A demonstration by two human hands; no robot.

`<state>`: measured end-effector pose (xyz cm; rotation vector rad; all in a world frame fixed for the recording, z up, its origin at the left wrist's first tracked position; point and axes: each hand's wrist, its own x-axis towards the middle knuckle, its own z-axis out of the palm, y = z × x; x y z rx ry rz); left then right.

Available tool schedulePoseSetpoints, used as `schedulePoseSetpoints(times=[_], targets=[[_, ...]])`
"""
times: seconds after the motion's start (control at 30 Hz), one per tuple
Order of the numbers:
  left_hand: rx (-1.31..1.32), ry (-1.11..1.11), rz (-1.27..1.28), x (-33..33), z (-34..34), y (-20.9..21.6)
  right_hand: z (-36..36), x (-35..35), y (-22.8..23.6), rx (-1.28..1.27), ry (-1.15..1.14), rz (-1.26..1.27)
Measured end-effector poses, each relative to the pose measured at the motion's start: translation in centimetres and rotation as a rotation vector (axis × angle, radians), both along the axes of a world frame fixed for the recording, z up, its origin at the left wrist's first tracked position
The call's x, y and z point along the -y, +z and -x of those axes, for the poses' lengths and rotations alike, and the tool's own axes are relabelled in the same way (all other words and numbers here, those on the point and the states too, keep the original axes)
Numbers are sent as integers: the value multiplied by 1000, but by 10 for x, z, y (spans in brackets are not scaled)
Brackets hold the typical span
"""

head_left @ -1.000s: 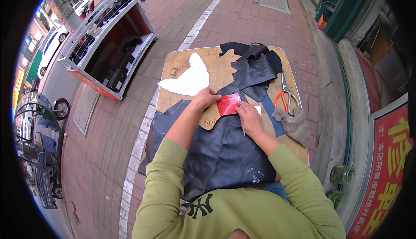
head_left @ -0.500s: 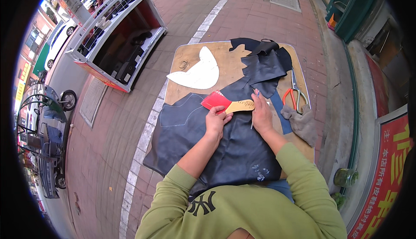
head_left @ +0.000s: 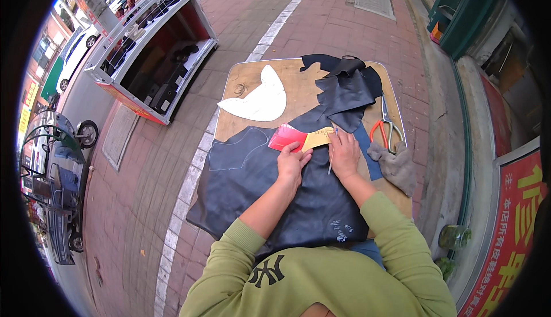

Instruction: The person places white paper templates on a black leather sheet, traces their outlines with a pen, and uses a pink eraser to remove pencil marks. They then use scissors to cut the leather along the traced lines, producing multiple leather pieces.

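A sheet of black leather (head_left: pixel 241 193) covers the near half of the wooden tabletop (head_left: pixel 244 78); a pale traced outline shows on its left part. On the leather lies a curved red and yellow template (head_left: pixel 287 138). My left hand (head_left: pixel 294 161) grips the template's near edge, thumb on top. At its right, yellow end is my right hand (head_left: pixel 345 155), closed around a thin, pale pen (head_left: pixel 330 165) that slants beside the template. The pen's writing tip cannot be made out.
A white paper pattern (head_left: pixel 261 101) lies at the far left of the table. Black leather scraps (head_left: pixel 350 90) are heaped at the far right. Scissors (head_left: pixel 385 110) and a grey cloth (head_left: pixel 398 170) rest along the right edge. A display cart (head_left: pixel 163 58) stands beyond, to the left.
My right hand has shifted slightly toward me and now covers more of the template's yellow end. My left hand keeps its hold. The whole view has shifted a little.
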<state>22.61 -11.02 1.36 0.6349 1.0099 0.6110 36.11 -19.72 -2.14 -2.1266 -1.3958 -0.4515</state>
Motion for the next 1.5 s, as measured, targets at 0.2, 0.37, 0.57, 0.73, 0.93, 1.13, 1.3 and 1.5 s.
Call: schedulePoseSetpoints(times=[0.2,0.37,0.57,0.73,0.93,1.13,1.3,1.5], targets=[[6,8,22,4,4,-3,-2,0,-7,-87,85,-66],[-75,-2,-194,-3,12,-14,-3,-1,-11,-179,112,-80],[-221,22,-463,-70,24,-11,-2,-1,-8,-211,106,-8],[-3,-205,-658,-105,33,5,0,-1,-4,-231,64,-65],[-326,-443,-1055,-88,45,-20,-1,2,-6,-123,36,-81],[-663,-639,-1654,-93,57,-25,-2,-3,-7,-33,118,-13],[-986,-902,-1982,-55,48,-21,0,-4,-5,10,112,3],[-931,-660,-1637,-38,28,-37,2,-2,0,54,106,3]])
